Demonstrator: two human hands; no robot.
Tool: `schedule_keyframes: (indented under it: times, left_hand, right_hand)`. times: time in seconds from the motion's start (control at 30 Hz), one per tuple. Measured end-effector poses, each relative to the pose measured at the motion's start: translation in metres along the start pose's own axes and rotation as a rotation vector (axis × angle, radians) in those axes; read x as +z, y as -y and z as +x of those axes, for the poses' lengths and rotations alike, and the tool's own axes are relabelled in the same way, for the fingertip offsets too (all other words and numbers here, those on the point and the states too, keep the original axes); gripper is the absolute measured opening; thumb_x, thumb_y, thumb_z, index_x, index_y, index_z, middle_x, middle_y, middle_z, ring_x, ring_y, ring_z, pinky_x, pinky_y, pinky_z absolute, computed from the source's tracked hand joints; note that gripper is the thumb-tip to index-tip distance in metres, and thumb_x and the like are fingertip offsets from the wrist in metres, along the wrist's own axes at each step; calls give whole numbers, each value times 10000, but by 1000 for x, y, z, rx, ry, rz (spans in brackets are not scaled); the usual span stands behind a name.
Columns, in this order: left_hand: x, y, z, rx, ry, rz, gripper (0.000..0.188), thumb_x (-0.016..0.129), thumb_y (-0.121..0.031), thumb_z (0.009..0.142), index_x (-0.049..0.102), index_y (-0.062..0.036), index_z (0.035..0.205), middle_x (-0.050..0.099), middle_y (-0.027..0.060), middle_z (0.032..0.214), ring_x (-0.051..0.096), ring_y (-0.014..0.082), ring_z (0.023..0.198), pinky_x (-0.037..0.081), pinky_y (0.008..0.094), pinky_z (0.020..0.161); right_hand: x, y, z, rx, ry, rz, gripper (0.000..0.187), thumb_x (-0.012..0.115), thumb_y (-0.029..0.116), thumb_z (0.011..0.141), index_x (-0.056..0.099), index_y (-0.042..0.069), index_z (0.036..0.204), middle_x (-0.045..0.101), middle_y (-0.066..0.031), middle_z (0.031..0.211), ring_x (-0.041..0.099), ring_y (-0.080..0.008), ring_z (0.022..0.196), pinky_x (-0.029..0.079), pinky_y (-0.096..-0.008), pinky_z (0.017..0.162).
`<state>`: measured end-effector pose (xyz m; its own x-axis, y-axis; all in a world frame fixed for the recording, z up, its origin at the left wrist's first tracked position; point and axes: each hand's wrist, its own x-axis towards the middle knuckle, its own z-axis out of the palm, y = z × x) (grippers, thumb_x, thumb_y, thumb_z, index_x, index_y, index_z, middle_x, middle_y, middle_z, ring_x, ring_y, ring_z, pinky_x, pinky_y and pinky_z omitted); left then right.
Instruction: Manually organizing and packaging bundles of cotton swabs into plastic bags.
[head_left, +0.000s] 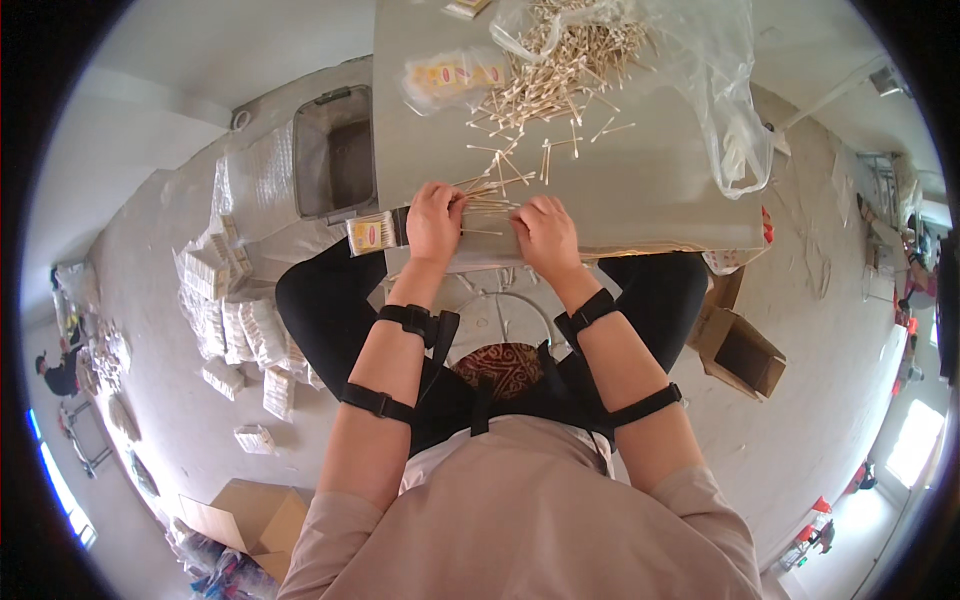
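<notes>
Near the table's front edge, several cotton swabs [487,207] lie between my two hands. My left hand [435,222] is closed, its thumb and fingertips pinching the left ends of some of them. With curled fingers, my right hand [546,236] pinches at their right ends; its exact hold is partly hidden. Beyond the hands spreads a big heap of loose cotton swabs [560,75], with stray ones trailing toward me. A stack of clear printed plastic bags [452,78] lies left of the heap. Beside my left hand, a filled packet of swabs [370,233] sits at the table's corner.
A clear plastic bag [715,95] drapes over the right of the grey table [640,200]. On the left stands a grey bin [335,150], with many packed swab bundles [245,325] on the floor. Open cardboard boxes stand at right [740,352] and lower left [250,520].
</notes>
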<state>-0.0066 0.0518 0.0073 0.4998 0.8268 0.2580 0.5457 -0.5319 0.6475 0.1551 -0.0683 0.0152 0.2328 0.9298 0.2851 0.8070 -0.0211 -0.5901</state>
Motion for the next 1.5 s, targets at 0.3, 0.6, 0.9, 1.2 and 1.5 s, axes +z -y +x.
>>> schedule_keyframes:
  times: [0.3, 0.6, 0.9, 1.2, 1.5]
  left_hand:
    - [-6, -4, -2, 47, -90, 25, 84, 696, -88, 754, 652, -74, 825, 601, 86, 913, 583, 313, 870, 484, 406, 750]
    - [-5, -4, -3, 59, -52, 48, 93, 707, -99, 744, 662, -79, 823, 593, 84, 908, 581, 305, 876, 483, 400, 763]
    - [-1, -12, 4, 110, -17, 14, 100, 706, -66, 725, 666, -80, 815, 592, 83, 908, 579, 303, 873, 483, 402, 752]
    - [-4, -15, 7, 153, 56, 42, 100, 696, -67, 738, 680, -66, 837, 599, 87, 902, 582, 303, 881, 482, 401, 774]
    - [-7, -20, -11, 30, 95, 107, 103, 703, -77, 722, 692, -61, 824, 585, 98, 968, 566, 307, 939, 464, 402, 825]
  right_hand:
    - [3, 10, 19, 171, -57, 43, 68, 665, 114, 769, 619, 79, 803, 574, -89, 856, 582, -314, 850, 486, -415, 726]
    - [0, 3, 24, 171, 35, 41, 51, 655, 117, 789, 618, 82, 794, 573, -89, 871, 595, -298, 845, 495, -409, 714]
    - [2, 2, 16, 104, 29, -4, 75, 656, 96, 781, 594, 61, 804, 550, -95, 851, 581, -306, 830, 487, -406, 718]
    - [4, 3, 13, 107, -28, -2, 76, 659, 84, 779, 590, 62, 804, 554, -96, 847, 580, -310, 809, 482, -408, 705]
    - [-2, 5, 23, 176, 49, 86, 68, 643, 101, 806, 629, 88, 872, 588, -102, 860, 611, -317, 800, 502, -410, 679]
